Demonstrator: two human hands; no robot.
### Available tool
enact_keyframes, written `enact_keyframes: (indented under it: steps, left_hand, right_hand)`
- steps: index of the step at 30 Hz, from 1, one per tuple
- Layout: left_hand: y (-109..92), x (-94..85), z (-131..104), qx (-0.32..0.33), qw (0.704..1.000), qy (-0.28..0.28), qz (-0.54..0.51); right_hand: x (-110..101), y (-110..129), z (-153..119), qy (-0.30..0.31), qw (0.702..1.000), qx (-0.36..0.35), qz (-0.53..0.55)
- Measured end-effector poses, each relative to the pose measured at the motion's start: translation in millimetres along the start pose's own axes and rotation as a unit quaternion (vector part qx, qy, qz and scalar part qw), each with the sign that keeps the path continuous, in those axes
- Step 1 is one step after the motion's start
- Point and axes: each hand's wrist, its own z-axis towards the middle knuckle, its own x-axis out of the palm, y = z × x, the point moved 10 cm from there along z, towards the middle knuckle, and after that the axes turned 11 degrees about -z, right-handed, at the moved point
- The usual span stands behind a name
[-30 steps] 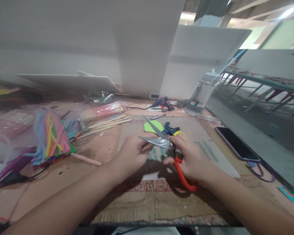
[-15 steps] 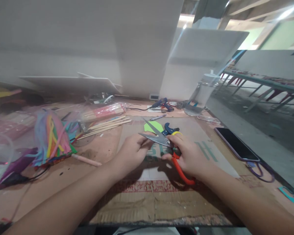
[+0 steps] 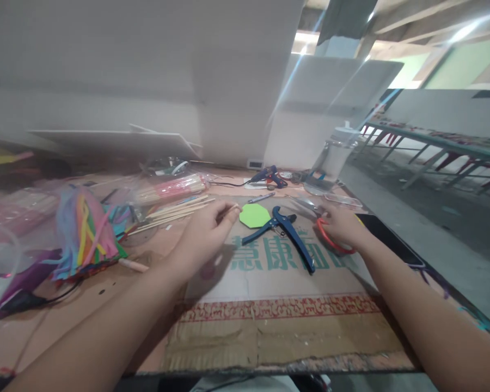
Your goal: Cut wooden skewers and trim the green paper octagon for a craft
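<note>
The right hand point(image 3: 345, 226) is curled around the handles of the scissors point(image 3: 307, 204), near the right edge of the table point(image 3: 90, 326); the left hand point(image 3: 206, 228) bends its fingers toward its thumb beside the green paper point(image 3: 255, 216), near the far edge of the cardboard point(image 3: 310, 340); whether they pinch anything, I cannot tell.

The bare left forearm point(image 3: 118, 310) rises from lower left to a left grip point(image 3: 207, 224) pinched near mid-frame, the bare right forearm point(image 3: 427, 307) from lower right to a right grip point(image 3: 343, 225) curled right of centre.
</note>
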Motion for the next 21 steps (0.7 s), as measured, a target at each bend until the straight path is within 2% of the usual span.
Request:
enact_keyframes:
  steps: [2, 5, 7, 9, 12, 14, 16, 19, 21]
  left_hand:
    - [4.8, 15.4, -2.6, -0.003, 0.994, 0.057, 0.098]
    - [27.3, 42.9, -8.5, -0.03, 0.972, 0.142, 0.186]
    - [39.5, 59.5, -10.8, -0.027, 0.959, 0.173, 0.223]
    - [46.0, 72.0, -10.8, -0.014, 0.949, 0.18, 0.257]
    - [47.4, 80.6, -9.1, -0.008, 0.941, 0.175, 0.29]
    - [40.2, 81.1, -9.6, 0.005, 0.936, 0.177, 0.304]
    - [24.7, 78.1, -12.3, 0.043, 0.931, 0.179, 0.316]
    - [-13.9, 70.5, -22.3, 0.156, 0.913, 0.161, 0.341]
    - [-44.0, 67.9, -34.9, 0.253, 0.891, 0.138, 0.351]
  right_hand:
    - [6.6, -9.8, 3.3, 0.014, 1.0, 0.024, -0.01]
    - [-1.2, -2.1, 0.2, 0.02, 0.999, 0.026, -0.007]
    - [-10.6, 14.3, -6.9, 0.032, 0.999, 0.009, 0.006]
    - [-15.9, 37.6, -17.6, 0.059, 0.998, -0.021, 0.03]
    - [-14.8, 75.5, -36.3, 0.101, 0.989, -0.073, 0.083]
    - [-13.3, 92.5, -44.4, 0.102, 0.984, -0.085, 0.122]
    - [-12.9, 102.5, -47.9, 0.089, 0.978, -0.084, 0.171]
    - [-14.3, 113.9, -50.9, 0.068, 0.962, -0.083, 0.252]
    - [-18.2, 122.0, -53.9, 0.045, 0.94, -0.081, 0.327]
